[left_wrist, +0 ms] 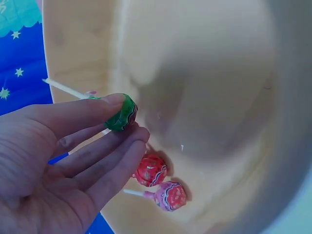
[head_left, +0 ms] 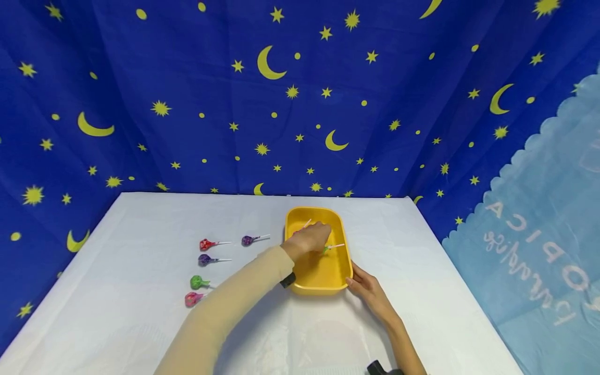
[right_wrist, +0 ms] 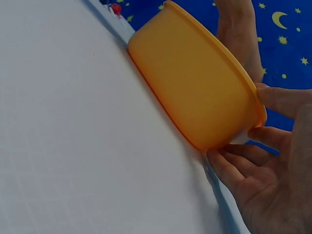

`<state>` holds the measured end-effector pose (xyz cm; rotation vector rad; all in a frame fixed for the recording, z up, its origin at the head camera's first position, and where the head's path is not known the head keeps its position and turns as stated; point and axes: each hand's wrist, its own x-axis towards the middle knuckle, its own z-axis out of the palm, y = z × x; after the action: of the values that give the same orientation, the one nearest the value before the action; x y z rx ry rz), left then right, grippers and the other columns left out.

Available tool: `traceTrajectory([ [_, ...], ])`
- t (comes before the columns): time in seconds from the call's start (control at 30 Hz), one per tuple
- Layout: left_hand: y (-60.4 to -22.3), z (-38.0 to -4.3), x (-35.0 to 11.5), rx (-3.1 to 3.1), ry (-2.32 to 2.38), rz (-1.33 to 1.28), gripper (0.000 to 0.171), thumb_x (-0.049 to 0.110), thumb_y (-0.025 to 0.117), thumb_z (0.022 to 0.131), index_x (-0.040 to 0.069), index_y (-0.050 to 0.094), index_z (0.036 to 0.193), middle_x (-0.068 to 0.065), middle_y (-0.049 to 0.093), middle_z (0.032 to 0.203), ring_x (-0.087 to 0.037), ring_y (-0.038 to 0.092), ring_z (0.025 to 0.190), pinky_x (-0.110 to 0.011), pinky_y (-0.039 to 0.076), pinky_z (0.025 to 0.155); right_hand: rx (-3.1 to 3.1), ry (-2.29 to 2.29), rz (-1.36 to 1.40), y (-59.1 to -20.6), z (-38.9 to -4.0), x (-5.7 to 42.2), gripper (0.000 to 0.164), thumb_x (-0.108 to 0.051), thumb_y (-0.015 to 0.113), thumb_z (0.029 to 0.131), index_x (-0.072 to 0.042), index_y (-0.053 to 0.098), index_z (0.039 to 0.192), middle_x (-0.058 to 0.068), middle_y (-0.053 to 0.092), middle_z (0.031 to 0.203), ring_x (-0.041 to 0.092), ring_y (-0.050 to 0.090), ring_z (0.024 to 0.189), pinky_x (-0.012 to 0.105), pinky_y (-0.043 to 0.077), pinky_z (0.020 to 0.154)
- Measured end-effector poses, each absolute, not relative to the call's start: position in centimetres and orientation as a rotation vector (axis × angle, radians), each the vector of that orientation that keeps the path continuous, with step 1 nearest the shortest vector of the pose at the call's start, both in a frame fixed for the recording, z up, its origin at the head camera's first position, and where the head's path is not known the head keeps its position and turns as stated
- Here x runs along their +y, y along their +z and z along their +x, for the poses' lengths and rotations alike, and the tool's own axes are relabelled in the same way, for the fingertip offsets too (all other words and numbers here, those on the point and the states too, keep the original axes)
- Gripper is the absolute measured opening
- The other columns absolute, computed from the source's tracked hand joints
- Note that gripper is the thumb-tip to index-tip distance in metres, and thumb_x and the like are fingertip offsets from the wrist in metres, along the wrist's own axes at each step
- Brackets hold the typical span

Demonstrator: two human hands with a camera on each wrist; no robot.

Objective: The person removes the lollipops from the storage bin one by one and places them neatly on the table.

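A yellow plastic tub [head_left: 323, 281] stands on the white table. My left hand [head_left: 311, 238] reaches inside it and pinches a green lollipop [left_wrist: 122, 114] by its wrapped head between thumb and fingers, with the white stick pointing away to the left in the left wrist view. Just below those fingers, a red lollipop [left_wrist: 151, 170] and a pink lollipop [left_wrist: 170, 196] lie in the tub. At the tub's near right corner my right hand [head_left: 370, 291] holds the wall, its thumb at the rim and its other fingers lower on the outside.
Left of the tub, several lollipops lie on the table: a red one [head_left: 206, 244], a purple one [head_left: 247, 240], another purple one [head_left: 204, 260], a green one [head_left: 197, 282] and a pink one [head_left: 192, 299]. A blue star-patterned curtain [head_left: 211, 78] hangs behind; light-blue cloth [head_left: 539, 219] hangs at right.
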<state>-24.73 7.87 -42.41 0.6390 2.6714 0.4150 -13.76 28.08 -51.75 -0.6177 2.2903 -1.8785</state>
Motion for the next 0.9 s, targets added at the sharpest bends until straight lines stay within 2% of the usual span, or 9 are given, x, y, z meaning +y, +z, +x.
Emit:
traceTrajectory([
  [0.17,-42.3,-24.8,7.1,2.676,0.428,0.718,0.016,-0.004,0.063,0.087,0.01,0.061,0.096,-0.002,0.056,0.092,-0.016,0.05,0.085,-0.025,0.045,0.07,2.289,-1.878,-0.606,-51.5,-13.7,27.9,0.058,-0.005,0.049,0.1,0.01,0.023,0.149,0.037,0.036,0.144,0.008,0.054,0.123,0.016,0.047,0.093],
  [0.37,-42.0,-24.5,6.1,2.672,0.567,0.783,0.015,-0.007,0.068,0.082,0.006,0.066,0.089,-0.002,0.059,0.085,-0.015,0.052,0.079,-0.022,0.047,0.067,2.299,-1.867,-0.588,-51.7,-13.6,28.0,0.057,-0.006,0.049,0.1,0.01,0.023,0.149,0.037,0.035,0.145,0.008,0.053,0.124,0.015,0.046,0.093],
  [0.53,-41.6,-23.7,5.7,2.664,0.643,0.806,0.014,-0.004,0.07,0.081,0.007,0.068,0.089,-0.001,0.06,0.088,-0.015,0.052,0.085,-0.024,0.047,0.073,2.299,-1.874,-0.593,-52.0,-13.5,28.3,0.057,-0.005,0.049,0.1,0.011,0.023,0.148,0.038,0.035,0.144,0.0,0.053,0.12,0.015,0.046,0.093],
  [0.7,-41.2,-23.4,4.9,2.664,0.689,0.843,0.015,-0.001,0.071,0.081,0.006,0.072,0.095,-0.002,0.067,0.094,-0.016,0.054,0.09,-0.027,0.049,0.08,2.301,-1.867,-0.578,-51.9,-13.5,28.3,0.057,-0.007,0.049,0.101,0.009,0.023,0.149,0.035,0.033,0.147,0.008,0.05,0.126,0.016,0.045,0.094],
  [0.77,-41.2,-23.4,4.5,2.666,0.713,0.885,0.013,0.0,0.072,0.08,0.005,0.074,0.092,-0.003,0.069,0.092,-0.017,0.055,0.088,-0.028,0.05,0.081,2.3,-1.865,-0.567,-51.9,-13.6,28.2,0.057,-0.008,0.05,0.101,0.009,0.024,0.149,0.034,0.032,0.148,0.011,0.049,0.128,0.016,0.046,0.094],
  [0.9,-41.0,-23.2,3.5,2.66,0.746,0.917,0.013,0.001,0.074,0.081,0.002,0.074,0.094,-0.006,0.071,0.093,-0.018,0.057,0.087,-0.029,0.051,0.081,2.291,-1.867,-0.565,-51.8,-13.7,28.1,0.058,-0.008,0.05,0.101,0.009,0.024,0.149,0.034,0.032,0.148,0.011,0.048,0.128,0.016,0.045,0.094],
])
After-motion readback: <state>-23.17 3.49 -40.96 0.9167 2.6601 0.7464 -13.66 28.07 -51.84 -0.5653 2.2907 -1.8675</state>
